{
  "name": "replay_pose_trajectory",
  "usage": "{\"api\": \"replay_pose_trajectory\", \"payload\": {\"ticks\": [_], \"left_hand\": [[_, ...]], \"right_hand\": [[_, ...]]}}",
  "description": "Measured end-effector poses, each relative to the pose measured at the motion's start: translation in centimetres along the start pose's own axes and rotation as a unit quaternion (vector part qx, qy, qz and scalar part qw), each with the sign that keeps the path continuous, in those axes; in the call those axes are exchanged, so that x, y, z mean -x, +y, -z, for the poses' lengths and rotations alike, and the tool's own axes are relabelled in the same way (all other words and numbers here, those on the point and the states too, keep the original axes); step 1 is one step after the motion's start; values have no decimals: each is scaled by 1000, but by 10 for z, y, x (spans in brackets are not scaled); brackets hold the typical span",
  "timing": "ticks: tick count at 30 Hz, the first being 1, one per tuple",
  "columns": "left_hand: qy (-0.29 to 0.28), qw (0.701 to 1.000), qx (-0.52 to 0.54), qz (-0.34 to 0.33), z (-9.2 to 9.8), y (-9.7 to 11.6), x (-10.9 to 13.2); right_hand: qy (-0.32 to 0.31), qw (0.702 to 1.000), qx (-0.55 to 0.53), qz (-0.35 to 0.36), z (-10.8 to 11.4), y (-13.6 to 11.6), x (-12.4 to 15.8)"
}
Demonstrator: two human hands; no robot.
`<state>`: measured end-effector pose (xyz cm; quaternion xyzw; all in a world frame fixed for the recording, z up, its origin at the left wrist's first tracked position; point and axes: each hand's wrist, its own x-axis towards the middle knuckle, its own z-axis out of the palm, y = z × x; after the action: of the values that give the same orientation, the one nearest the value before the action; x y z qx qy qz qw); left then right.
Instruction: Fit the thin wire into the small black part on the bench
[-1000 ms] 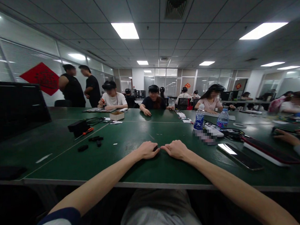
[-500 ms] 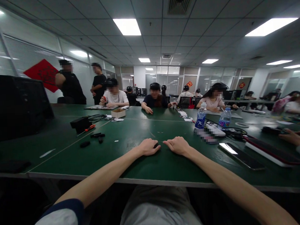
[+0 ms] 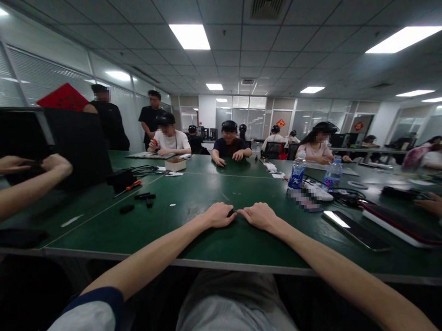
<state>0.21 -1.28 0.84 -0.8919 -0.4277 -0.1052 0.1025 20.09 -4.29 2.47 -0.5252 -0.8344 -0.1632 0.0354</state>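
Note:
My left hand point(image 3: 219, 215) rests on the green table point(image 3: 185, 191) with its fingers curled round a small black piece point(image 3: 230, 213). Only a bit of that piece shows between thumb and fingers. Just to its right lies my right hand point(image 3: 259, 216), fingers folded under and thumb stretched towards the left hand. The right thumb tip comes close to the black piece; whether it touches, I cannot tell. What the right fingers hold, if anything, is hidden.
Small black parts point(image 3: 144, 196) and an orange screwdriver point(image 3: 132, 185) lie left, near a large black case point(image 3: 77, 147) handled by a co-worker's hands point(image 3: 56, 165). A phone point(image 3: 355, 230), a red-and-black case point(image 3: 402, 221) and bottles point(image 3: 297, 173) stand right. Co-workers sit opposite.
A co-worker's arms have come in at the left, and the large black case reaches further right. My hands sit slightly closer together. The person opposite has brought both hands together on the table.

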Motion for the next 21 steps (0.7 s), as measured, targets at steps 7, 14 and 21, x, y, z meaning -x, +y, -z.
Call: {"api": "replay_pose_trajectory", "payload": {"ticks": [7,14,21], "left_hand": [[-6,1000,-4,7,-1,0,-1],[-24,1000,16,-5,2,0,3],[-79,996,0,26,-4,-4,-12]], "right_hand": [[7,1000,-2,-7,-1,-4,0],[10,1000,6,21,1,4,3],[99,978,-64,173,5,-16,4]]}}
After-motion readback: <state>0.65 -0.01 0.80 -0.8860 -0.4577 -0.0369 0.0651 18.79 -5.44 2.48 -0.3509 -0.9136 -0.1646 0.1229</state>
